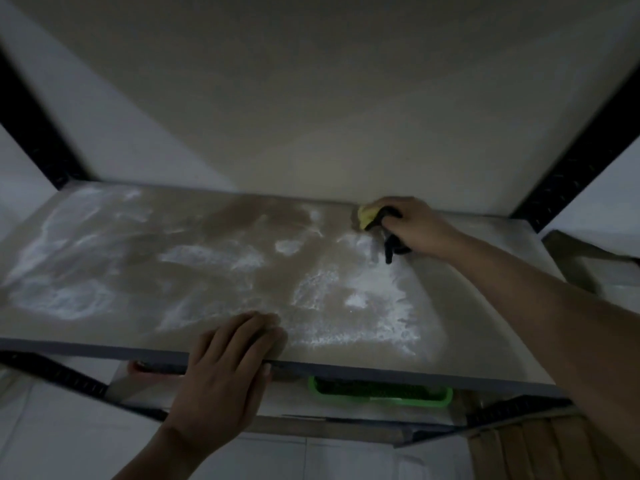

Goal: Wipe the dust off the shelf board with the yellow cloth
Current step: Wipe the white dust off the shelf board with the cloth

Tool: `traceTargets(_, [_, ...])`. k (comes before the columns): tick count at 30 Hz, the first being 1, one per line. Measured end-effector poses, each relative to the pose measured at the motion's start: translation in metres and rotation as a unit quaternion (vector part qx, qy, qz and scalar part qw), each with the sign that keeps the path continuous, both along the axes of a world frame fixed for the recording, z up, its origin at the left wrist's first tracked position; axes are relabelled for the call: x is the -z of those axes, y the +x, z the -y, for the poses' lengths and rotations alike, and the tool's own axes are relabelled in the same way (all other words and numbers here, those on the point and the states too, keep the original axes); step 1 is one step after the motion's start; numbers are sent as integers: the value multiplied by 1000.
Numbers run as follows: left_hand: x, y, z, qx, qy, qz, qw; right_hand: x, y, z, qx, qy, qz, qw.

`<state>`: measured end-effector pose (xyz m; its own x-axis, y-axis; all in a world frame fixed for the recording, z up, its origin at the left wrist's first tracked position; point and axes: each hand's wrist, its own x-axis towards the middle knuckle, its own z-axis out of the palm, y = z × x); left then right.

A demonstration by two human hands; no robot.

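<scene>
The shelf board [214, 237] stretches wide before me, brownish and streaked with patches of white dust [367, 282]. My right hand [415, 226] grips a bunched yellow cloth [367, 216] with dark parts, held down on the board at its back edge right of the middle, against the wall. My left hand [225, 368] rests flat on the board's front edge, fingers straight on top and thumb over the rim. To the right of the cloth the board looks free of dust.
Black metal uprights [38, 133] [571, 168] frame the shelf left and right. A pale wall [311, 98] rises behind. Below the board a green basket [381, 393] sits on a lower level. Brown folded material [536, 445] lies at the lower right.
</scene>
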<state>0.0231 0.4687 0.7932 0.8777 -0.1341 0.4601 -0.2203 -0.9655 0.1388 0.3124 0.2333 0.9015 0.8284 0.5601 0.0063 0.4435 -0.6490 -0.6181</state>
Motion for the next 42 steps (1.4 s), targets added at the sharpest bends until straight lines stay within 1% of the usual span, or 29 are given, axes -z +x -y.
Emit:
traceTargets(2, [0, 0, 1, -2, -1, -5, 1000, -2, 13, 8, 62, -50, 56, 995])
traceTargets(3, [-1, 0, 1, -3, -1, -5, 1000, 0, 15, 7, 72, -73, 74, 992])
traceTargets(6, [0, 0, 0, -2, -1, -4, 1000, 10, -5, -15, 24, -107, 124, 986])
traceTargets(8, [1, 0, -1, -5, -2, -5, 1000, 16, -21, -29, -39, -67, 85, 993])
traceTargets(10, [1, 0, -1, -2, 4, -4, 1000, 12, -34, -29, -54, -15, 5, 998])
traceTargets(11, [1, 0, -1, 3, 7, 0, 1000, 8, -34, -22, -29, 14, -10, 999])
traceTargets(12, [0, 1, -1, 6, 10, 5, 1000, 2, -32, -11, 17, 46, 2, 999])
traceTargets(14, [0, 1, -1, 6, 14, 13, 1000, -2, -11, 31, 142, 79, 81, 983])
traceTargets(15, [0, 1, -1, 3, 15, 14, 1000, -5, 1, 59, 207, 56, 113, 970])
traceTargets(16, [0, 1, 0, 1, 15, 16, 1000, -3, 12, 89, 259, -3, 127, 957])
traceTargets(18, [0, 1, 1, 0, 17, 21, 1000, 8, 23, 142, 331, -166, 105, 923])
traceTargets(19, [0, 2, 1, -1, 19, 23, 1000, 17, 24, 156, 347, -228, 93, 905])
traceTargets(20, [-1, 2, 1, -1, 21, 24, 999, 26, 22, 160, 348, -256, 91, 897])
traceTargets(22, [-1, 2, 0, -5, 23, 26, 999, 41, 10, 144, 321, -251, 128, 904])
traceTargets(23, [0, 2, 0, -9, 23, 26, 999, 46, 0, 128, 297, -225, 150, 916])
traceTargets(25, [0, 2, -1, -15, 30, 21, 999, 51, -26, 85, 207, -121, 186, 953])
traceTargets(26, [0, 1, -1, -16, 33, 16, 999, 53, -40, 63, 136, -70, 184, 971])
traceTargets(28, [-1, 1, -2, -14, 35, 1, 999, 38, -64, 37, 19, 2, 120, 993])
traceTargets(29, [-1, 0, -2, -14, 36, -5, 999, 27, -65, 38, 18, 34, 100, 994])
traceTargets(30, [-1, 0, -2, -14, 38, -8, 999, 21, -56, 51, 52, 52, 120, 990])
traceTargets(31, [-1, 0, -1, -15, 39, -8, 999, 12, -44, 71, 107, 22, 159, 981])
traceTargets(32, [0, 1, -1, -16, 37, -7, 999, 8, -27, 97, 170, -38, 189, 966])
traceTargets(33, [0, 1, 0, -17, 35, -5, 999, 5, -12, 123, 236, -112, 179, 948])
traceTargets(34, [1, 1, 0, -18, 33, -3, 999, 8, 2, 145, 296, -167, 141, 930])
traceTargets(35, [1, 1, 0, -18, 32, -2, 999, 10, 7, 155, 334, -206, 97, 915])
traceTargets(36, [1, 1, 0, -19, 30, -1, 999, 17, 8, 155, 352, -218, 80, 906])
traceTargets(39, [0, 1, -1, -22, 27, 3, 999, 37, -12, 103, 295, -203, 136, 924])
traceTargets(40, [0, 1, -1, -22, 31, 4, 999, 41, -28, 76, 257, -176, 162, 936])
traceTargets(42, [0, 1, -1, -18, 37, 9, 999, 47, -62, 28, 135, -116, 191, 965])
